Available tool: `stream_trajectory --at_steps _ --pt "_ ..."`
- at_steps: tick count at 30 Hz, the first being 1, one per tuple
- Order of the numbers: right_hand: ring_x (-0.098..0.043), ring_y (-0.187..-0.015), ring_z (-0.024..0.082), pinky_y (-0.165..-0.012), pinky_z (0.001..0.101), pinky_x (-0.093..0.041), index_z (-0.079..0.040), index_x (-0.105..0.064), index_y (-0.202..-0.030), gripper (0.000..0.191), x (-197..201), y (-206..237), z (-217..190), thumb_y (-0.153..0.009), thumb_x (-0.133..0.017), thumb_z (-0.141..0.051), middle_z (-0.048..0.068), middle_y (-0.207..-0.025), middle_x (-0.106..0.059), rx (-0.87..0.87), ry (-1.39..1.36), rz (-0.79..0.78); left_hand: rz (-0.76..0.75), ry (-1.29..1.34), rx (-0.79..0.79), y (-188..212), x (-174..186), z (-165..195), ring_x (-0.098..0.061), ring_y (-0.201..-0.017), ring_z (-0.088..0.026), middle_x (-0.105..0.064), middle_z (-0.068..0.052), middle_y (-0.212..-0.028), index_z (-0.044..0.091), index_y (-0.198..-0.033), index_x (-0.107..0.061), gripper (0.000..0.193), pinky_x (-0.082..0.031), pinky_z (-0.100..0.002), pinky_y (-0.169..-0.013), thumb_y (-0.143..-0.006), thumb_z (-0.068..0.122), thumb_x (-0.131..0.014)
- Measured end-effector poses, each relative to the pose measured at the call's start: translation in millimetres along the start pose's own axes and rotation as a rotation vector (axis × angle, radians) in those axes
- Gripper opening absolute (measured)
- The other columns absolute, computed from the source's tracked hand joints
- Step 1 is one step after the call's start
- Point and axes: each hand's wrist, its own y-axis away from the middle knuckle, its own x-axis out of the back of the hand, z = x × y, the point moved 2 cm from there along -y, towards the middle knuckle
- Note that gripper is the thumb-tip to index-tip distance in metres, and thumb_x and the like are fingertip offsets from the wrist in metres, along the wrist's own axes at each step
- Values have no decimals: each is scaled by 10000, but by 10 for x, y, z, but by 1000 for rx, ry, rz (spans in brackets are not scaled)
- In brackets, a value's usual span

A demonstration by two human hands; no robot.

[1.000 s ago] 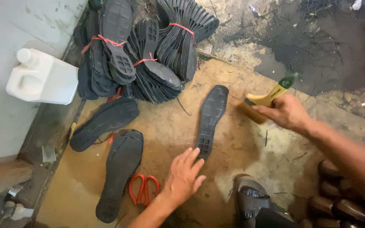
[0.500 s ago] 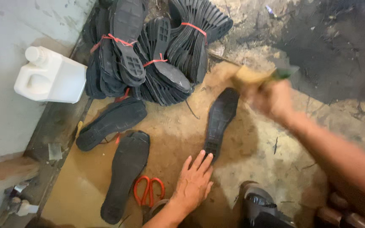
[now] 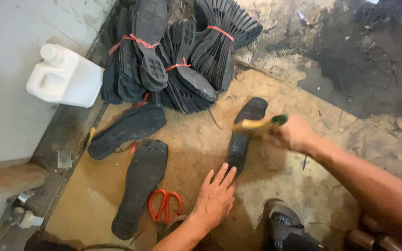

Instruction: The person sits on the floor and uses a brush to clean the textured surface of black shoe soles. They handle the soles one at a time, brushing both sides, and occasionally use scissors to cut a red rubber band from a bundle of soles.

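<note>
left hand (image 3: 216, 197) lying flat, pinning black sole (image 3: 244, 135) | right hand (image 3: 296, 133) gripping brush (image 3: 257, 124) above it | keeping strokes even

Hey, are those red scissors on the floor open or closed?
Cannot tell. Only the red scissors' two handle loops show, side by side; the left hand and wrist hide the blades.

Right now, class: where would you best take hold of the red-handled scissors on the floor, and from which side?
Grip the scissors by the two red handle loops, coming from above. They lie flat, loops towards the far end, blades pointing back beside the left hand, so the loops are probably the safest hold.
</note>
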Motion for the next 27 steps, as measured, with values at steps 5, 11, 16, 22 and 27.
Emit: stream_trajectory --at_steps 5,11,16,22,27 --pt "-732 -974 275 -814 390 -602 10 -667 -1289 417 152 249 -153 -992 -659 -283 206 -1180 -723 -312 -616 432 148 556 224 177 -111 -64 -448 -1399 -349 -501 -138 -1479 75 -1278 -644 505 -414 -530 -1100 -820 263 -743" --pt "-774 -757 265 -663 391 -626 13 -776 -1066 383 -492 809 -650 -875 -726 -315 172 -893 -802 -303 -743 121 286 2053 664 249 -441 -53 -441 -1447 -371 -412 -220 -1560 129 -1585 -188 738 -381 -484 -1161 -982 360 -544" --pt "-751 -782 217 -707 360 -603 -84 -789 -1049 351 -961 1057 -775 -887 -724 -388 138 -943 -802 -11 -702 -102 311 2100 705 225 -510 -75 -404 -1456 -357 -357 -237 -1574 164 -1629 -86 787 -335 -481 -1182 -989 435 -456" --pt "-746 -788 248 -698 374 -576 -79 -752 -1071 314 -698 1044 -876 -869 -723 -317 149 -954 -772 191 -670 -77 324 2104 593 232 -558 -105 -401 -1428 -405 -361 -313 -1571 120 -1632 -96 793 -345 -502 -1159 -1013 472 -446" --pt "-703 -691 264 -662 415 -551 -62 -748 -1016 316 -739 1058 -919 -943 -672 -360 143 -808 -764 -282 -612 56 312 2111 580 234 -625 -162 -422 -1466 -362 -369 -250 -1594 77 -1629 -139 820 -348 -474 -1190 -1005 516 -439"
